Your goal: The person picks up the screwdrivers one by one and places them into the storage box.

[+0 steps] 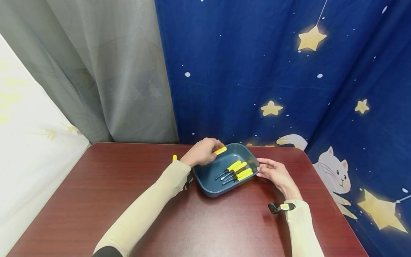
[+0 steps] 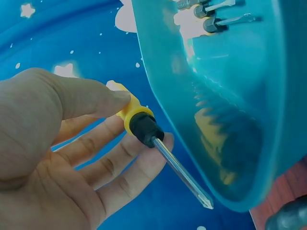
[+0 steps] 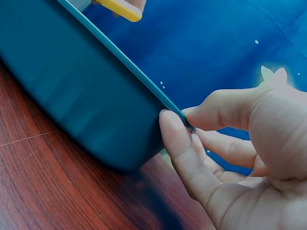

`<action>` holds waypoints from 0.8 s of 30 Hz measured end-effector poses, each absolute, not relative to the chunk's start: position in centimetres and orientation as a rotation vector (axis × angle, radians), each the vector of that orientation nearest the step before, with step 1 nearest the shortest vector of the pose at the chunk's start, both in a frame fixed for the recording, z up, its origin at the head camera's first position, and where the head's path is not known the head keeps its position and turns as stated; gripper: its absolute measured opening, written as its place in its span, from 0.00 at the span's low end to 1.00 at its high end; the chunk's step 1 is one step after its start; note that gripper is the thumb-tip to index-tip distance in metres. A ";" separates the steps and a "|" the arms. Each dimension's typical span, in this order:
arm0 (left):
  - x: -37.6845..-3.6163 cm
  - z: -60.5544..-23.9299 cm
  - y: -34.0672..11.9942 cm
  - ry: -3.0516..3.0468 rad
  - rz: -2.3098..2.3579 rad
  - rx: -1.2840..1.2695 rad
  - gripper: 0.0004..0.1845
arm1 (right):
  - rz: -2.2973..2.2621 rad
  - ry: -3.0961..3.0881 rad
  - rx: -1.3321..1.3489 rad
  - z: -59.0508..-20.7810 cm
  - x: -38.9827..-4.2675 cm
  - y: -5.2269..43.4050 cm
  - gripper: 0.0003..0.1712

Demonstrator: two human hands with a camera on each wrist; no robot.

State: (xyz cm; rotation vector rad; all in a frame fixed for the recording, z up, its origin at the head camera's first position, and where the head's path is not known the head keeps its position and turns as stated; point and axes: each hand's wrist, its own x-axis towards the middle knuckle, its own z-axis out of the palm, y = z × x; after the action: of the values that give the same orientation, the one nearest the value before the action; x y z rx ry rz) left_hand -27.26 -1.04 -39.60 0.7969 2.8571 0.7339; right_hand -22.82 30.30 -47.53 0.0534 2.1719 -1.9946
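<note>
The left hand [image 1: 201, 152] reaches forward over the tray's [image 1: 208, 176] far-left rim, fingers and thumb curled round the yellow handle of a screwdriver [image 2: 144, 128], its tip aimed down beside the tray wall. The right hand [image 1: 276, 175] lies low on the table [image 1: 96, 192], thumb and forefinger pinching the tray's right rim. Four more screwdrivers [image 1: 236, 172] lie inside the tray.

Landmark: blue tray [image 1: 210, 191]. L of tray: bare table [image 1: 106, 185] w/ one small yellow piece [image 1: 174, 157] near far edge. Near side: open tabletop betw. both forearms. Far side: curtain [image 1: 257, 71] hangs close behind, tight. Tray's L rim blocked by left hand [image 1: 201, 152] w/ screwdriver [image 1: 220, 150]; R rim by right hand [image 1: 276, 175]. Inside: four screwdrivers [image 1: 237, 172] crowd R half, L half free.
</note>
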 end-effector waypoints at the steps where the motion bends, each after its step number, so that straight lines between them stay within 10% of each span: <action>1: -27.3 -39.5 -0.8 2.851 0.727 0.801 0.20 | -1.993 2.173 0.050 -47.5 -22.8 30.3 0.29; 24: -29.9 -39.6 2.9 2.762 0.530 0.815 0.21 | -2.012 2.151 0.024 -47.4 -22.7 30.3 0.31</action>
State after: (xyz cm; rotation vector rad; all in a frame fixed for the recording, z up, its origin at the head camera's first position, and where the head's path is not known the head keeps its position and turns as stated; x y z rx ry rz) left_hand -29.89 2.95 -39.63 0.8153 2.7621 0.5301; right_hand -22.71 30.34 -47.36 0.0242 2.1508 -2.0117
